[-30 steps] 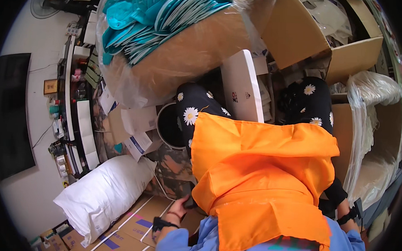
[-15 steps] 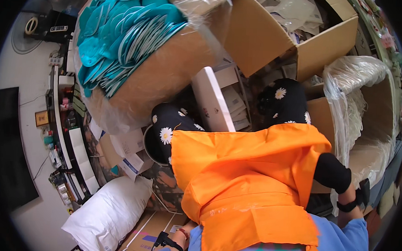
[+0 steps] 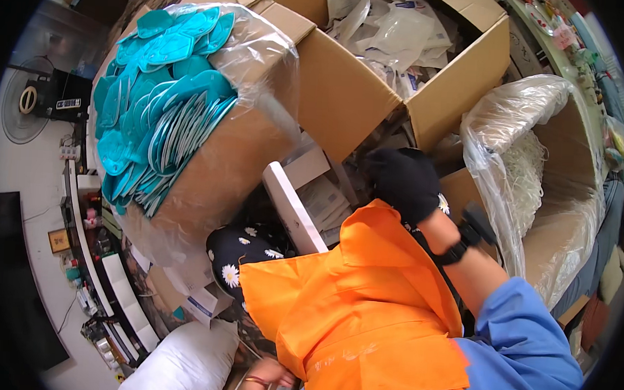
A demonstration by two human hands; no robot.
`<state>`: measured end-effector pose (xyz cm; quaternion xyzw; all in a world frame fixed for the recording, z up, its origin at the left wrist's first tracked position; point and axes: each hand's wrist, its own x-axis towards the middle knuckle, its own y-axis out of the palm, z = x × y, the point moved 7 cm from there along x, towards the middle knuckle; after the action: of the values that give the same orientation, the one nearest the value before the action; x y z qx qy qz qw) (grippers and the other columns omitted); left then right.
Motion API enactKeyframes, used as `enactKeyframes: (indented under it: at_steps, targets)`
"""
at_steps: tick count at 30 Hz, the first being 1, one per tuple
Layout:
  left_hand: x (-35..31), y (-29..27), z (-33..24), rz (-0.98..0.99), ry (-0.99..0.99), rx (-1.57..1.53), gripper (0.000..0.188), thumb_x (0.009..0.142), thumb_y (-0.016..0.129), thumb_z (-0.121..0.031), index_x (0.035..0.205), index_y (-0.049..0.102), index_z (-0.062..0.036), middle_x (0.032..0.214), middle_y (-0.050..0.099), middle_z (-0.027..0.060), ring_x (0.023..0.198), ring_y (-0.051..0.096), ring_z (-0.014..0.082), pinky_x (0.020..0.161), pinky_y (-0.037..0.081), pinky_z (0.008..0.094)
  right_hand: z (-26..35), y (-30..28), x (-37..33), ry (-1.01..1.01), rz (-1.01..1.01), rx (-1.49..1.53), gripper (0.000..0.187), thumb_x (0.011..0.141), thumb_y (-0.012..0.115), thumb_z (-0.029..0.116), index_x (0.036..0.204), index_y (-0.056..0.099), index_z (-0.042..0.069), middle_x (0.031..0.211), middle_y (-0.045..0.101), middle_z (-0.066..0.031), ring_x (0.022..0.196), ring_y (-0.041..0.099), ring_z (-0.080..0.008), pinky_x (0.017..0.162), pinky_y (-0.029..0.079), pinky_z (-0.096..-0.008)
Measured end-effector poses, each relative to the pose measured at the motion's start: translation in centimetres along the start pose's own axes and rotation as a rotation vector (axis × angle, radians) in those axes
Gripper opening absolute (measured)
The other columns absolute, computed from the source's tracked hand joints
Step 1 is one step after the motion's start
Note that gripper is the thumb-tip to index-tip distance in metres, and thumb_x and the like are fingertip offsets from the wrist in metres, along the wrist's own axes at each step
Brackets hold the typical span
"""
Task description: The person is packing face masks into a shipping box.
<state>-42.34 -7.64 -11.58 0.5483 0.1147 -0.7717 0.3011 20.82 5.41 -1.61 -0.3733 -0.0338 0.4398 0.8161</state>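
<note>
While our right hand (image 3: 406, 182) — black-gloved, wrist bent — pinched the far edge of the orange fabric (image 3: 359, 310), that smooth, creased sheet draped over our lap, its long axis running away from us. Our left hand (image 3: 269, 373) gripped its near edge, low down.

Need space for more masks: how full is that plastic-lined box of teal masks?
Full: the teal masks heap above the box rim.

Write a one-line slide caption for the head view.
Gloved right hand reaches over orange cloth toward cardboard boxes, beside a bagged box of teal masks.
</note>
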Motion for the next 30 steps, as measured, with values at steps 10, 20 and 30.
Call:
enactKeyframes:
  at_steps: [10,20,30]
  targets:
    - [-26.8,4.9,-38.8,-1.497,1.345,0.225,0.057,0.082,0.074,-0.048,0.105,0.061,0.0023,0.088,0.072,0.0215,0.082,0.071,0.0370,0.074,0.056,0.0435,-12.2,20.1,5.8,-0.027,-0.111,-0.408,0.027,0.084,0.060,0.024,0.100,0.074,0.007,0.100,0.070,-0.0216,0.091,0.069,-0.0387,0.080,0.055,-0.0426]
    - [-21.6,3.7,-38.7,-1.215,1.188,0.424,0.019,0.083,0.055,-0.011,0.088,0.065,0.0038,0.077,0.065,0.0298,0.076,0.065,0.0467,0.068,0.053,0.0532,-11.7,20.1,6.1,-0.019,-0.031,-0.541,0.020,0.082,0.061,0.019,0.089,0.074,0.005,0.091,0.070,-0.0217,0.082,0.069,-0.0391,0.073,0.056,-0.0429]
    - [-22.2,8.2,-32.9,-1.205,1.465,0.485,0.019,0.088,0.059,-0.013,0.101,0.068,-0.0028,0.070,0.064,0.0219,0.066,0.065,0.0399,0.057,0.051,0.0490,-8.1,12.4,-2.8,-0.276,0.203,-0.689,0.014,0.079,0.061,0.011,0.079,0.073,0.004,0.081,0.070,-0.0206,0.075,0.070,-0.0365,0.066,0.057,-0.0423]
